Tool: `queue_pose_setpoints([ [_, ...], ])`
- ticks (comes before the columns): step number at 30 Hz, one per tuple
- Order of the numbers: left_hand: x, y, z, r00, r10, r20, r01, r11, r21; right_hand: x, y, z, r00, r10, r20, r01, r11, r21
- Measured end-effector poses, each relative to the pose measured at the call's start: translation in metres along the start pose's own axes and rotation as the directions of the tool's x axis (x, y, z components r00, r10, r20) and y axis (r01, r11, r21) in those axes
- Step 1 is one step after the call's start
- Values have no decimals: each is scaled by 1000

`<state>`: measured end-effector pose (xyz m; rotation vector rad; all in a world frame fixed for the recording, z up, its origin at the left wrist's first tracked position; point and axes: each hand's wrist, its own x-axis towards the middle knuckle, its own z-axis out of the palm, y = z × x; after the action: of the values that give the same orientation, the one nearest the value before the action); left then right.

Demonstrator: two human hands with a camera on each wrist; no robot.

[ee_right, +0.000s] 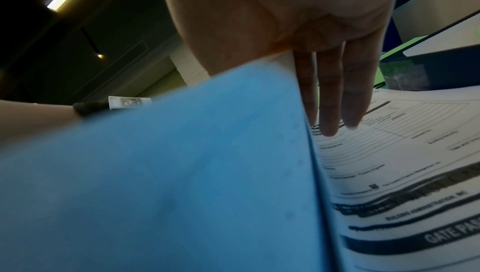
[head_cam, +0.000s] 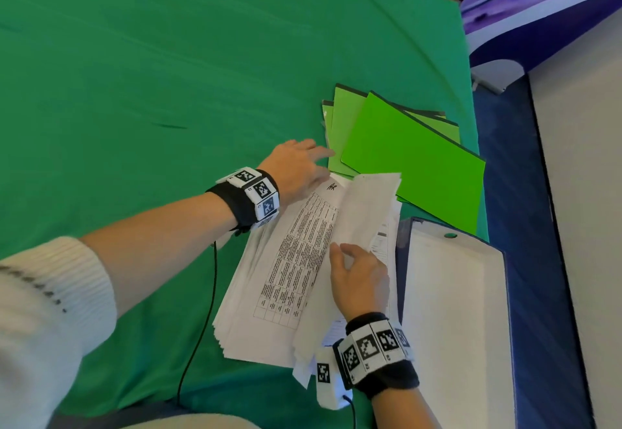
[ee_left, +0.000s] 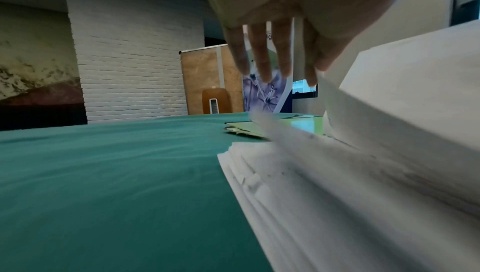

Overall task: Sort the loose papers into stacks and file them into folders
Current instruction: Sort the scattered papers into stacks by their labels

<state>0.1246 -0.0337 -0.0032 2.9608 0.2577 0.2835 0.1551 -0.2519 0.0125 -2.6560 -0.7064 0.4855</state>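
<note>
The green-clothed surface (head_cam: pixel 168 58) carried the paper stack (head_cam: pixel 269 280) directly before me, its long axis running away toward the green folders (head_cam: pixel 410 159) fanned just beyond its far end; an open blue binder (head_cam: pixel 454 310) lay beside it on my right. My right hand (head_cam: pixel 360 280), nearer, pinched a lifted sheaf (head_cam: pixel 363 206) against its thumb. My left hand (head_cam: pixel 296 166) hovered slack-fingered at the far corner, apparently touching nothing.
</note>
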Motion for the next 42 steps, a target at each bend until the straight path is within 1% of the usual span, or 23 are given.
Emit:
queue_pose_setpoints([
  [2,6,1,-3,999,8,38,-8,1000,-25,0,-2,0,1000,5,7,-5,1000,5],
  [4,8,9,-8,979,-118,164,146,975,-168,-1,-6,0,1000,24,12,-24,1000,10],
  [5,7,15,-10,951,-198,236,269,907,-324,-2,-8,1,999,36,10,-36,999,-1],
  [6,4,21,-10,904,-262,337,411,753,-515,-3,-11,1,999,45,6,-45,999,-15],
  [8,-7,37,-12,783,-239,574,621,229,-750,-3,-16,2,999,45,-16,-46,999,-29],
  [9,-12,45,-12,746,-194,637,654,41,-755,-2,-18,3,999,39,-27,-40,999,-35],
  [10,-17,52,-10,734,-165,658,661,-44,-749,-2,-18,3,999,36,-32,-37,998,-45],
  [11,-21,58,-8,745,-166,646,645,-68,-761,-1,-18,4,999,37,-33,-39,998,-58],
  [12,-25,61,-4,769,-206,605,612,-40,-790,1,-16,5,999,41,-28,-43,996,-75],
  [13,-29,60,0,789,-285,544,580,56,-813,3,-13,6,999,47,-21,-48,994,-94],
  [14,-30,53,5,799,-376,469,566,211,-797,4,-10,6,998,55,-17,-56,993,-107],
  [16,-26,29,11,786,-516,341,603,517,-607,6,-7,4,997,78,-21,-80,992,-100],
  [18,-19,2,11,766,-560,316,642,657,-394,6,-5,1,995,93,-24,-94,993,-75],
  [22,-3,-24,11,795,-476,376,576,786,-224,5,-2,1,994,104,-15,-105,993,-50],
  [30,-1,-25,7,925,-305,226,342,927,-153,8,2,6,997,74,-20,-75,995,-67],
  [31,-1,-21,3,920,-325,219,372,899,-232,8,3,6,997,73,-22,-75,995,-65],
  [32,-1,-15,-1,891,-372,260,449,804,-390,8,3,6,997,69,-22,-70,996,-63],
  [33,-2,-8,-6,836,-409,366,548,598,-584,8,2,6,998,63,-23,-65,996,-58],
  [34,-4,-1,-11,773,-390,500,624,323,-712,7,1,5,998,57,-25,-58,997,-47],
  [35,-8,6,-14,721,-331,609,668,100,-737,7,0,5,998,56,-29,-56,998,-28],
  [36,-14,13,-15,696,-263,668,688,-18,-725,6,-2,4,998,55,-38,-55,998,6],
  [39,-33,41,-7,695,-124,708,709,-51,-704,3,-11,5,996,77,-39,-71,989,133],
  [42,-39,62,6,724,-84,684,675,-117,-729,2,-9,10,999,50,-17,-47,993,107],
])
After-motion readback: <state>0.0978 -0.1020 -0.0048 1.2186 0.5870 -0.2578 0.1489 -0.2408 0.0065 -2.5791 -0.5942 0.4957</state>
